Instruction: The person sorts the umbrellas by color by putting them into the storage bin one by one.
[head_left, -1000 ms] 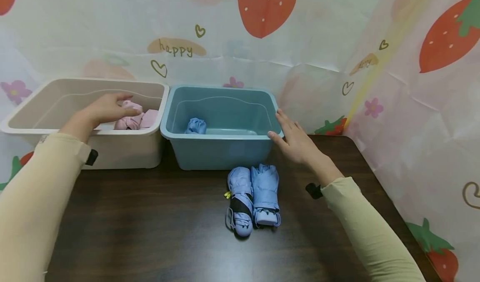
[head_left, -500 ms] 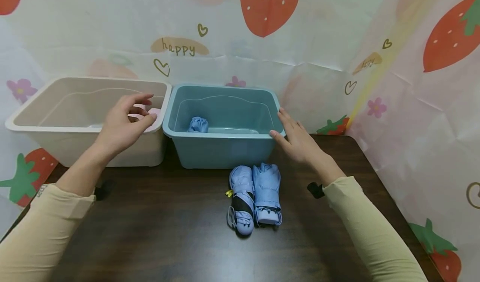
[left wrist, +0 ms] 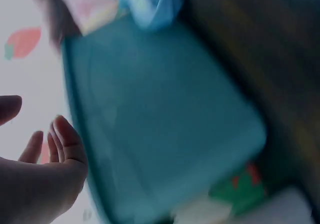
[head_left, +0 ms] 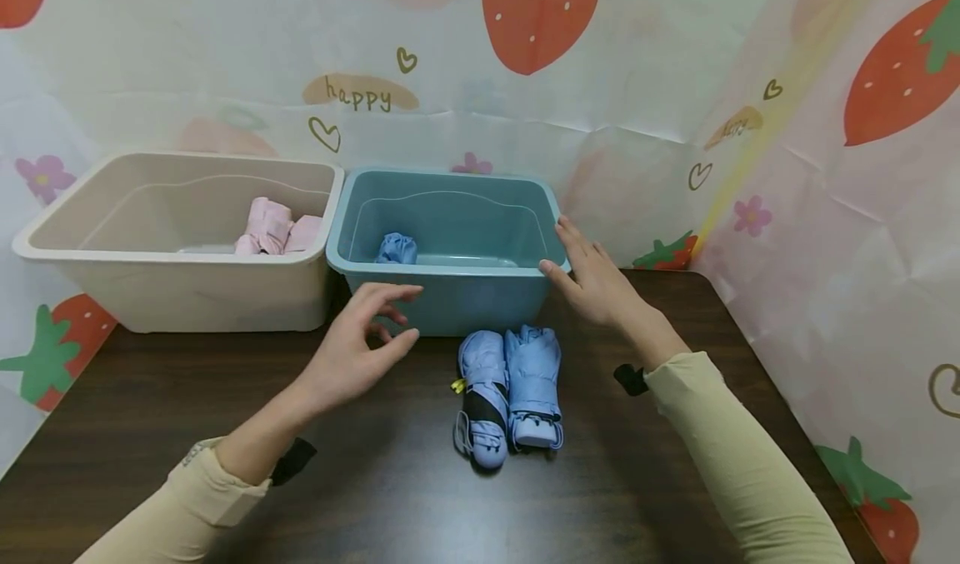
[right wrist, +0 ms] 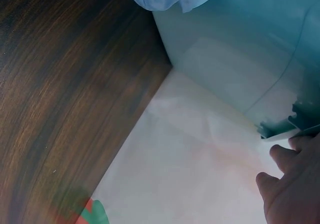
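My left hand (head_left: 356, 351) hangs over the table in front of the blue bin (head_left: 480, 297), fingers loosely bent and nothing in them. To its right, two folded blue umbrellas (head_left: 483, 397) lie side by side; the left one carries a black band and a grey cord, while the right umbrella (head_left: 534, 389) shows a pale handle end. My right hand (head_left: 596, 285) rests with straight fingers at the bin's right rim. Inside that bin sits a bunched blue item (head_left: 396, 249), partly hidden by the front wall. The left wrist view is blurred, with the left hand (left wrist: 50, 179) beside the bin wall.
A beige bin (head_left: 217, 293) stands against the blue one on the left, holding pink folded fabric items (head_left: 268, 224). Behind both hangs a strawberry-print sheet (head_left: 637, 56). The dark wooden table (head_left: 405, 497) ends at a right edge beside the sheet.
The left hand has come out of the beige bin, empty, and moved right and nearer over the table, uncovering the pink items. The right hand has stayed at the blue rim.
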Tool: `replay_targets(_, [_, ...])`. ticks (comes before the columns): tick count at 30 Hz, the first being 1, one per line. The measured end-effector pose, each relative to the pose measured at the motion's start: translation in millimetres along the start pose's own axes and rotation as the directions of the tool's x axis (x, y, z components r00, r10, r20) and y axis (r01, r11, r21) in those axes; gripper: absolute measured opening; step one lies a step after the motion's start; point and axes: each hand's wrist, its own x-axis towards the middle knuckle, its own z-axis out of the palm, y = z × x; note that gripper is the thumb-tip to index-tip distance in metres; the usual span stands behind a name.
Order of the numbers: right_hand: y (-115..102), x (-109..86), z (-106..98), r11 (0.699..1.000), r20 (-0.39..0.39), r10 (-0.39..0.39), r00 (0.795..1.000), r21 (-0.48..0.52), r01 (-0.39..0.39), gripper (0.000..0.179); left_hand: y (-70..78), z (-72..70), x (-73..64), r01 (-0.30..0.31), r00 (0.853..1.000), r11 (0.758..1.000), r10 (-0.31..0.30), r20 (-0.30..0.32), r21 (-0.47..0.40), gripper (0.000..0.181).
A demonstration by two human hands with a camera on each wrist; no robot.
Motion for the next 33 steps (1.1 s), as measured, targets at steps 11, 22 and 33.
replay_targets(11, [0, 1.5, 0, 1.000, -0.001, 0.005, 1.000, 0.000, -0.005, 0.082, -30.9, 76.2, -2.4, 0.222, 0.917, 0.967, -0.251, 0.310, 0.125, 0.087])
replay_targets(22, [1, 0.2, 4, 1.000, -0.002, 0.009, 1.000, 0.013, -0.009, 0.079, -35.7, 112.2, 14.9, 0.287, 0.858, 0.919, -0.371, 0.355, 0.269, 0.118])
replay_targets(33, [2, 0.6, 3, 1.000, -0.005, 0.004, 1.000, 0.005, -0.004, 0.083, -34.6, 119.1, 23.1, 0.363, 0.859, 0.918, -0.395, 0.325, 0.157, 0.113])
